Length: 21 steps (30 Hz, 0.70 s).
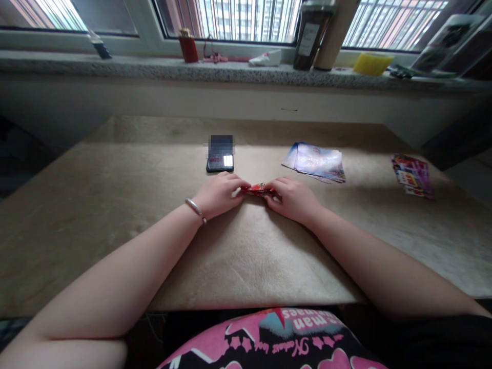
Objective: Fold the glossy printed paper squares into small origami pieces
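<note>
Between my two hands, low over the middle of the table, is a small flat red printed piece, which looks like folded paper or a packet. My left hand, with a silver bangle at its wrist, pinches the left end. The fingers of my right hand are closed on the right end. Fingertips cover both ends of the piece. Just beyond my left hand lies a dark phone, its upper part blurred out. Past my right hand is a loose stack of pale blue and purple printed sheets.
Colourful red and pink packets lie near the table's right edge. The beige table ends at a wall below a granite windowsill. On the sill stand a red bottle, a dark jar and a yellow block.
</note>
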{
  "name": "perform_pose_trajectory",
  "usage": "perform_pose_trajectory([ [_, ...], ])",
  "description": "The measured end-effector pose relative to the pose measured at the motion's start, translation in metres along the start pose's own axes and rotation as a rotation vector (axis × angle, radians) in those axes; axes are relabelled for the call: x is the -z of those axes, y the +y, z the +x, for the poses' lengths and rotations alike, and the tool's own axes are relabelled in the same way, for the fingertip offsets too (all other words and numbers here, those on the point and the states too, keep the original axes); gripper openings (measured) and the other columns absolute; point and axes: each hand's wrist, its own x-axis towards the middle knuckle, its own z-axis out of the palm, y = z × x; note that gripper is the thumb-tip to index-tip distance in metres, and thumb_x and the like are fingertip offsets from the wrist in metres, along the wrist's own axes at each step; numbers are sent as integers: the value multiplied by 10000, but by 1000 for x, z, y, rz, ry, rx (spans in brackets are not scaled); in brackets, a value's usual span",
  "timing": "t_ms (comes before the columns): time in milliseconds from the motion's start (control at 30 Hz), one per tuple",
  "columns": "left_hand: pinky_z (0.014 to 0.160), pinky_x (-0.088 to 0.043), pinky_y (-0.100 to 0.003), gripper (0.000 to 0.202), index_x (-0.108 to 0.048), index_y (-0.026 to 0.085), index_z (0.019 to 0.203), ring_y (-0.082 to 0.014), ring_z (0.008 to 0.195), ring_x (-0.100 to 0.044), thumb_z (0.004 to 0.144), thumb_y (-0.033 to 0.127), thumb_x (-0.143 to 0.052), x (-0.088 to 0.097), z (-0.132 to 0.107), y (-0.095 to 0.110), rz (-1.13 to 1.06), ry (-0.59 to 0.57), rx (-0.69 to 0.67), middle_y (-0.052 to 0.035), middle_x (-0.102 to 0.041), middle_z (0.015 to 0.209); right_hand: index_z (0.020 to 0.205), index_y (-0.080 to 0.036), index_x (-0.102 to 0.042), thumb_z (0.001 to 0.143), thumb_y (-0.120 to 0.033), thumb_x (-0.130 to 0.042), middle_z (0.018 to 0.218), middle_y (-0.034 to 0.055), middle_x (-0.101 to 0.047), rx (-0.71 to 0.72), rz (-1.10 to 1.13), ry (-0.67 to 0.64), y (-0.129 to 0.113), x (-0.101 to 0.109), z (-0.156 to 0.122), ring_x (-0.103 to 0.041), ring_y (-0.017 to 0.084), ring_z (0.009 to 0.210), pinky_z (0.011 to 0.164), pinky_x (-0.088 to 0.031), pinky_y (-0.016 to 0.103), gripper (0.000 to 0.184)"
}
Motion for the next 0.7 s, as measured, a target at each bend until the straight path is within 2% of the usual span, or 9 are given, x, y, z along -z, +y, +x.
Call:
perform_pose_trajectory([
  [167,690,-459,-235,179,-699,197,964,-117,749,-580,823,243,-599,-2,0,1,-199,72,98,-34,-637,906,939,-199,-671,810,-239,-550,866,39,-690,-93,128,18,0,3,-2,-584,147,723,668,-427,264,181],
  [233,666,-460,-224,164,-705,199,946,-98,706,-571,825,255,-609,-2,0,2,-251,117,99,-26,-623,884,938,-201,-674,815,-236,-549,858,30,-694,-127,206,26,-2,4,-3,-576,127,672,629,-426,251,179],
  [467,665,-482,-224,177,-705,161,842,-115,743,-573,836,288,-581,3,-1,10,-322,246,61,-31,-620,812,962,-213,-656,825,-242,-546,836,19,-711,-228,526,92,-9,-1,-5,-623,118,666,584,-471,231,177],
  [567,632,-491,-210,218,-695,150,834,-116,735,-579,837,329,-569,-1,0,18,-424,284,115,-36,-628,815,976,-220,-641,825,-246,-557,849,19,-712,-258,626,160,-9,-4,-4,-642,125,676,584,-490,240,174],
  [700,630,-482,-207,254,-699,141,896,-120,727,-607,848,334,-541,-7,1,27,-593,287,199,-40,-679,830,919,-217,-658,826,-247,-572,817,13,-704,-228,634,183,-13,-4,-2,-649,127,674,573,-482,237,130],
])
